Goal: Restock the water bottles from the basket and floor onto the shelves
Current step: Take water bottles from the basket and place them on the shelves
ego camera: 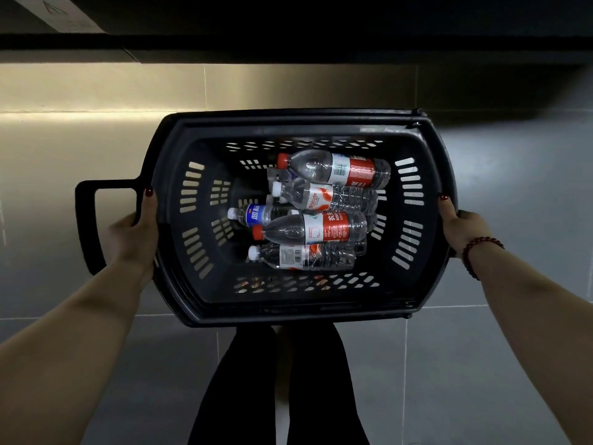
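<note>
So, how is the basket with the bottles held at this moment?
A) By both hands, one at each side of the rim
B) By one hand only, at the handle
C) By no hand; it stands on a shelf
A: the left hand grips the left side of the basket and the right hand grips its right side, thumbs over the rim.

left hand + right hand grip basket rim | water bottles lying inside
</note>
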A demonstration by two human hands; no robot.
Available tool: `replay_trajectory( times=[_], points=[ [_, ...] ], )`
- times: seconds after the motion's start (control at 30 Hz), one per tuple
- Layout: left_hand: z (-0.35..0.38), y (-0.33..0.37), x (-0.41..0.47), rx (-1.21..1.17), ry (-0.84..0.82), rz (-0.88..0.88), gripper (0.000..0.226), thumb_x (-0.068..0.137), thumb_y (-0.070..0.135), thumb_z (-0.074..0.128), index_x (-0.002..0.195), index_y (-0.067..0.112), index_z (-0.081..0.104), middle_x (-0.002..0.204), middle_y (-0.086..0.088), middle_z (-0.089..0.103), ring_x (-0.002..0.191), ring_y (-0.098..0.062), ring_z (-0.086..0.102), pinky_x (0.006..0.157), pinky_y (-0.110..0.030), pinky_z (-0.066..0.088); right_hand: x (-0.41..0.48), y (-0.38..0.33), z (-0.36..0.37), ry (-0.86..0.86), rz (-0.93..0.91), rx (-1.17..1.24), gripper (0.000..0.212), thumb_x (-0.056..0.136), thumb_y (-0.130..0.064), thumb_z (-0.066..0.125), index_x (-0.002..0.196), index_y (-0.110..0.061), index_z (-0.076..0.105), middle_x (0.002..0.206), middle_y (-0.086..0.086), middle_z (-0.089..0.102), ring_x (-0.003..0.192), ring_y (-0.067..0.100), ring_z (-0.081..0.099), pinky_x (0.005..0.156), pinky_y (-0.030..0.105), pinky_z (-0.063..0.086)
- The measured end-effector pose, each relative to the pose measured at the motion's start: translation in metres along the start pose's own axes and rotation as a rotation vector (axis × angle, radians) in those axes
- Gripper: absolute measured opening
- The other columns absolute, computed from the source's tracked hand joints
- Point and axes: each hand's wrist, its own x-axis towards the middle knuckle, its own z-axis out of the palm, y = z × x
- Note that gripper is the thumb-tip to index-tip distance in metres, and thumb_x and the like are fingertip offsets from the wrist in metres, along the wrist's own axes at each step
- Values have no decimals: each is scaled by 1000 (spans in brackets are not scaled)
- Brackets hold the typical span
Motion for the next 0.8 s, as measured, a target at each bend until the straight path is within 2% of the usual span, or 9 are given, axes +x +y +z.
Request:
replay_trajectory(
  times=[0.07, 0.2, 0.27, 0.3, 0.43, 0.57, 0.63, 0.7, 0.8],
  points=[
    [3, -1, -3, -36, 23, 3, 60, 78, 75, 54, 61, 17, 48, 62, 0, 49, 57, -13, 47, 57, -27, 40, -1, -1, -2, 0, 12, -5, 64, 91, -64, 34, 88, -5, 59, 94, 17, 62, 92, 37, 62, 89, 50, 52],
    [1, 13, -12, -88, 54, 12, 51, 84, 64, 58, 62, 18, 54, 52, 6, 59, 47, -5, 54, 48, -19, 44, -10, -2, -7, 5, 17, -44, 65, 92, -63, 34, 81, -3, 59, 90, 18, 61, 83, 35, 59, 86, 47, 53],
    [-10, 18, -18, -116, 37, 13, 52, 83, 64, 60, 60, 18, 52, 38, 12, 54, 37, -1, 51, 42, -15, 42, -24, -2, -12, -9, 18, -73, 67, 92, -63, 33, 78, -2, 58, 81, 16, 60, 79, 33, 58, 85, 46, 53],
    [-19, 20, -24, -128, 29, 14, 54, 80, 67, 61, 58, 19, 51, 37, 13, 53, 37, -2, 50, 44, -16, 43, -32, -2, -15, -17, 13, -88, 68, 92, -64, 33, 75, -3, 58, 77, 14, 59, 79, 33, 58, 85, 47, 54],
    [-58, 22, -54, -179, -4, -18, 54, 77, 71, 61, 71, 18, 62, 68, 3, 64, 65, -16, 61, 58, -24, 50, -72, -16, -37, -34, -23, -113, 74, 89, -68, 35, 84, 0, 63, 88, 16, 64, 85, 34, 62, 84, 48, 55],
    [-101, 27, -90, -297, 39, -133, 49, 75, 68, 66, 71, 20, 62, 74, 3, 65, 66, -14, 61, 60, -25, 52, -112, -43, -60, -29, -106, -138, 66, 86, -69, 40, 75, -7, 60, 93, 16, 66, 88, 34, 63, 83, 48, 55],
    [-126, 25, -107, -346, 62, -136, 53, 72, 68, 69, 81, 16, 66, 83, -1, 69, 76, -17, 67, 66, -27, 55, -132, -58, -69, -23, -149, -152, 66, 86, -69, 41, 76, -6, 59, 96, 17, 66, 90, 36, 63, 84, 50, 55],
    [-155, 19, -123, -403, 73, -145, 59, 66, 70, 73, 85, 14, 69, 90, -5, 73, 84, -21, 70, 73, -30, 58, -158, -77, -75, -22, -203, -171, 66, 87, -67, 43, 85, -3, 60, 100, 18, 64, 91, 36, 63, 83, 49, 55],
    [-200, 10, -142, -463, 134, -164, 66, 62, 72, 74, 83, 10, 68, 89, -9, 72, 85, -25, 69, 78, -37, 59, -201, -106, -81, -9, -323, -265, 67, 92, -60, 41, 105, 2, 61, 107, 22, 60, 90, 32, 57, 81, 39, 50]
  ],
)
